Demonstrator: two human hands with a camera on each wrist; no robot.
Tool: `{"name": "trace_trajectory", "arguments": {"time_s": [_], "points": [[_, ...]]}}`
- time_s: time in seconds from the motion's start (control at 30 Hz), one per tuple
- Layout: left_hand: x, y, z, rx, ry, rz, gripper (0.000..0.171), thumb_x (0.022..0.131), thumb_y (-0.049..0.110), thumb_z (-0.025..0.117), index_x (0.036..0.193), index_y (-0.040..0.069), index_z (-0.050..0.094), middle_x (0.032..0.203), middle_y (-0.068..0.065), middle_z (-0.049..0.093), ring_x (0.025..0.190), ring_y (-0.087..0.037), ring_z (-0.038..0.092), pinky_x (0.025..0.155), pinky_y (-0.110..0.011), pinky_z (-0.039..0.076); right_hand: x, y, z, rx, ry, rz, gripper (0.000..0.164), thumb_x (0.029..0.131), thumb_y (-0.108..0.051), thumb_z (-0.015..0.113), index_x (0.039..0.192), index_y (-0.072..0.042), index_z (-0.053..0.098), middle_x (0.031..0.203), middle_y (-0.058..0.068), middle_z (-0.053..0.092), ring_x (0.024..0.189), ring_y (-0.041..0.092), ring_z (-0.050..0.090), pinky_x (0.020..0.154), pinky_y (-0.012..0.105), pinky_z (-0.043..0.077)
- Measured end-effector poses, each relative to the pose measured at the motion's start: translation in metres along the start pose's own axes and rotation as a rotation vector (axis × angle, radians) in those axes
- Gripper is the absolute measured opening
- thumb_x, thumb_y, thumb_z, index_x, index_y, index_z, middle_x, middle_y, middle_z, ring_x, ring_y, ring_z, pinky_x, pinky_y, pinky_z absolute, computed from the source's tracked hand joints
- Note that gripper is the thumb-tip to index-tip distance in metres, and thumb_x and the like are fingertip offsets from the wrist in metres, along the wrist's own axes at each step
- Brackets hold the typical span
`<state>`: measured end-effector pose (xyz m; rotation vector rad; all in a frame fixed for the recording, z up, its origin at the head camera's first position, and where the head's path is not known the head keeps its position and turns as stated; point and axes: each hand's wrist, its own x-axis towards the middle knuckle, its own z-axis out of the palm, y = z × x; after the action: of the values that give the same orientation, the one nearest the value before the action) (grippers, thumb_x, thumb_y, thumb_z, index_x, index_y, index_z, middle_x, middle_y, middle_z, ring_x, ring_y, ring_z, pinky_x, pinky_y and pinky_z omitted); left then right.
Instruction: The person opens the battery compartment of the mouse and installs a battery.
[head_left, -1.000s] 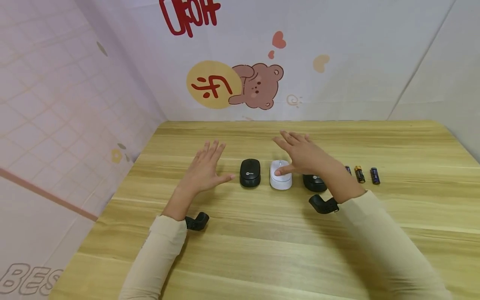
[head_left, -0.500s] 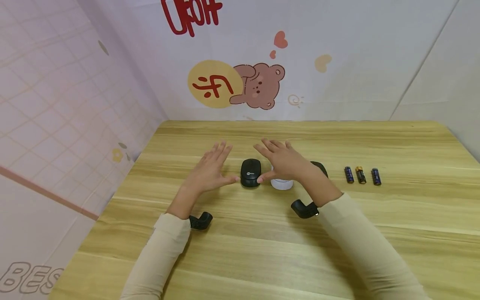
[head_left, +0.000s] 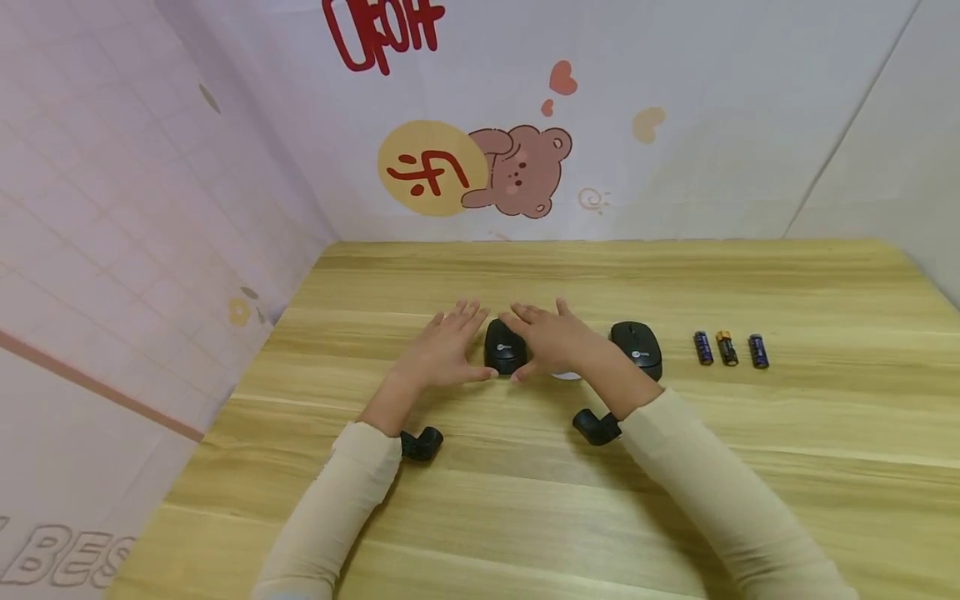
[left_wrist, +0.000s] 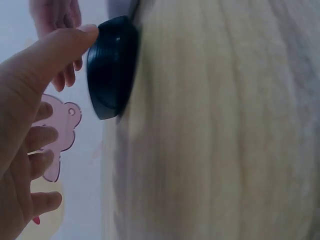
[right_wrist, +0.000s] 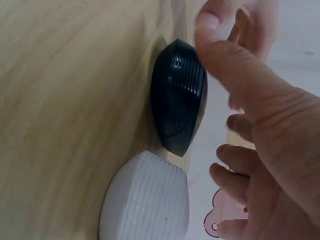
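A black computer mouse (head_left: 506, 348) stands on the wooden table between my two hands. My left hand (head_left: 442, 350) hovers at its left side with fingers spread and the thumb tip close to its near end. Over the white mouse (right_wrist: 147, 202) reaches my right hand (head_left: 558, 340), its fingers extended toward the black mouse; it hides most of the white one in the head view. Neither hand grips anything. Whether the fingertips touch the black mouse, I cannot tell. A second black mouse (head_left: 636, 346) lies to the right of my right hand.
On the right of the table (head_left: 480, 517) lie three small batteries: a dark blue one (head_left: 702, 347), a black and gold one (head_left: 727, 348) and another dark blue one (head_left: 759, 352). A printed wall cloth (head_left: 675, 183) rises behind the table's far edge.
My right hand has moved left across the white mouse toward the left black mouse, uncovering the right black mouse and the batteries. My left hand has moved slightly right toward the same mouse.
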<state>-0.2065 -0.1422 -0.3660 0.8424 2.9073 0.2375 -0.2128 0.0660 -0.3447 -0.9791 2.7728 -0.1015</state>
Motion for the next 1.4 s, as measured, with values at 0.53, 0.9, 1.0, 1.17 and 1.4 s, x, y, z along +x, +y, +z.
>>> {"name": "trace_trajectory", "arguments": {"time_s": [0.53, 0.9, 1.0, 1.17, 1.4], "points": [[0.012, 0.01, 0.008, -0.022, -0.121, -0.005, 0.088, 0.08, 0.052, 0.065, 0.146, 0.008, 0.027, 0.148, -0.01, 0.026, 0.132, -0.024, 0.031, 0.108, -0.042, 0.018, 0.008, 0.001, 0.007, 0.02, -0.102, 0.029, 0.086, 0.079, -0.041, 0.072, 0.145, -0.005, 0.029, 0.143, 0.018, 0.033, 0.124, 0.032, 0.042, 0.104, 0.057, 0.017], [0.013, 0.011, 0.008, -0.094, -0.144, 0.003, 0.083, 0.084, 0.041, 0.066, 0.145, 0.003, 0.024, 0.148, -0.014, 0.023, 0.132, -0.026, 0.031, 0.104, -0.036, 0.029, 0.01, -0.002, 0.01, 0.019, -0.054, -0.002, 0.073, 0.082, -0.024, 0.072, 0.14, 0.001, 0.035, 0.139, 0.023, 0.038, 0.123, 0.034, 0.042, 0.105, 0.05, 0.023], [0.011, 0.011, 0.008, -0.111, -0.13, 0.012, 0.08, 0.086, 0.039, 0.065, 0.145, 0.002, 0.025, 0.148, -0.014, 0.023, 0.132, -0.026, 0.03, 0.104, -0.036, 0.028, 0.01, -0.001, 0.011, 0.047, -0.034, -0.013, 0.071, 0.083, -0.022, 0.071, 0.14, 0.001, 0.035, 0.139, 0.022, 0.038, 0.124, 0.036, 0.041, 0.105, 0.048, 0.023], [0.009, 0.009, 0.008, -0.149, -0.096, 0.02, 0.074, 0.09, 0.036, 0.06, 0.145, 0.002, 0.025, 0.148, -0.014, 0.023, 0.133, -0.025, 0.028, 0.105, -0.036, 0.027, 0.007, 0.005, 0.014, 0.122, 0.023, -0.048, 0.068, 0.084, -0.021, 0.069, 0.139, 0.003, 0.036, 0.138, 0.022, 0.038, 0.122, 0.037, 0.042, 0.103, 0.046, 0.027], [0.009, 0.009, 0.002, -0.179, -0.021, 0.057, 0.07, 0.091, 0.032, 0.057, 0.144, -0.001, 0.025, 0.147, -0.019, 0.024, 0.132, -0.029, 0.03, 0.104, -0.037, 0.029, 0.003, 0.012, 0.011, 0.197, 0.106, -0.078, 0.065, 0.086, -0.019, 0.068, 0.138, 0.003, 0.037, 0.138, 0.021, 0.039, 0.124, 0.035, 0.041, 0.101, 0.043, 0.032]]}}
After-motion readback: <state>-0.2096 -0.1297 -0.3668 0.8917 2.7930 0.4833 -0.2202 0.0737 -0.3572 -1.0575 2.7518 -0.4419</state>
